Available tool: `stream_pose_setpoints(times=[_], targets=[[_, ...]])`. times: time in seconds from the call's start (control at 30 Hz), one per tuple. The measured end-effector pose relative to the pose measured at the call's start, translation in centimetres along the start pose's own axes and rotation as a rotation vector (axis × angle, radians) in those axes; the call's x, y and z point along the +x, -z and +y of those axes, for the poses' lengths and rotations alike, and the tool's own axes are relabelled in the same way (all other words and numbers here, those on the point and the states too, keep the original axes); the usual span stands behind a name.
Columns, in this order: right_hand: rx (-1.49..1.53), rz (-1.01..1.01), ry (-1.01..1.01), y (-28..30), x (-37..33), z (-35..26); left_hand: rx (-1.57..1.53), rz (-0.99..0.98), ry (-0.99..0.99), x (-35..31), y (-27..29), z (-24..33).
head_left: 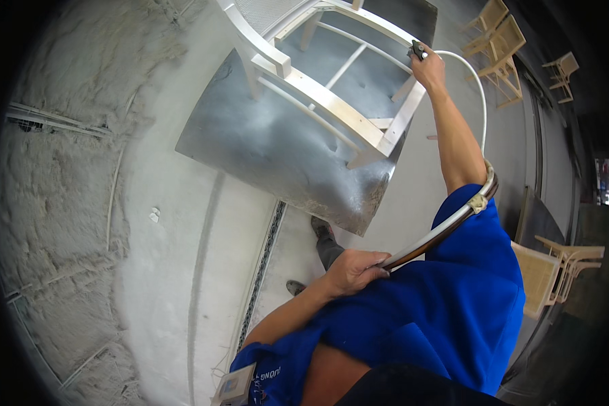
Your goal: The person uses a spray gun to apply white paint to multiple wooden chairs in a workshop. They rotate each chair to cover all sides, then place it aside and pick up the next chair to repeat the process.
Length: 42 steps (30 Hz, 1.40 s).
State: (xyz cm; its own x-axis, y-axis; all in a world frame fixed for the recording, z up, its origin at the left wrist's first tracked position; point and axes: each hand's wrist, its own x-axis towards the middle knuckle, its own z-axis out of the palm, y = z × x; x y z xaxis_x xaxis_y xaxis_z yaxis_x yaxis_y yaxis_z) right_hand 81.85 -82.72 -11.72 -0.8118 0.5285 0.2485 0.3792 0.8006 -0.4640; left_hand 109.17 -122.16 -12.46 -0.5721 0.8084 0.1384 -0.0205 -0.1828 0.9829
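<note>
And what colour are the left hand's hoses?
The hoses are whitish and brown, clearest in the head view.

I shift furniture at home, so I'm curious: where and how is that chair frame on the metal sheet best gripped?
Probably take the chair frame by the middle of its short end rail, coming from above on the person's side. That rail is straight, slim and faces the person, and the open seat leaves room to curl around its inner edge.
</note>
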Motion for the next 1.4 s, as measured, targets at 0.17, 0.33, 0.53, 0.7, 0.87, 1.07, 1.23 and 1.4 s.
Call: stream_pose_setpoints(times=[0.17,0.33,0.53,0.7,0.87,1.07,1.23,1.4], targets=[[-0.028,-0.082,0.471,-7.2,0.6,-2.5,0.019,0.066,-0.045,0.9,-0.4,-1.5],[-0.318,-0.234,0.575,-15.0,3.2,-8.7,-0.044,0.173,0.057,1.6,-0.7,-4.9],[-0.344,-0.392,0.657,-20.6,3.5,-10.2,-0.102,0.323,0.125,0.0,-0.1,-8.6],[-0.056,-0.512,0.68,-17.5,1.5,-9.8,-0.084,0.329,-0.012,0.0,-0.6,-8.4],[0.005,-0.2,0.532,-6.6,1.7,-11.6,-0.095,0.146,-0.128,0.1,-1.4,-5.4],[-0.291,-0.031,0.565,6.4,4.3,-14.6,-0.069,0.197,-0.19,-0.5,-2.6,-2.0],[-0.409,0.099,0.796,8.4,6.8,-18.6,-0.016,0.245,-0.268,-0.5,-3.3,-0.4],[-0.196,0.022,0.552,6.3,7.2,-21.2,-0.054,0.166,-0.132,-1.9,-2.9,0.8]])
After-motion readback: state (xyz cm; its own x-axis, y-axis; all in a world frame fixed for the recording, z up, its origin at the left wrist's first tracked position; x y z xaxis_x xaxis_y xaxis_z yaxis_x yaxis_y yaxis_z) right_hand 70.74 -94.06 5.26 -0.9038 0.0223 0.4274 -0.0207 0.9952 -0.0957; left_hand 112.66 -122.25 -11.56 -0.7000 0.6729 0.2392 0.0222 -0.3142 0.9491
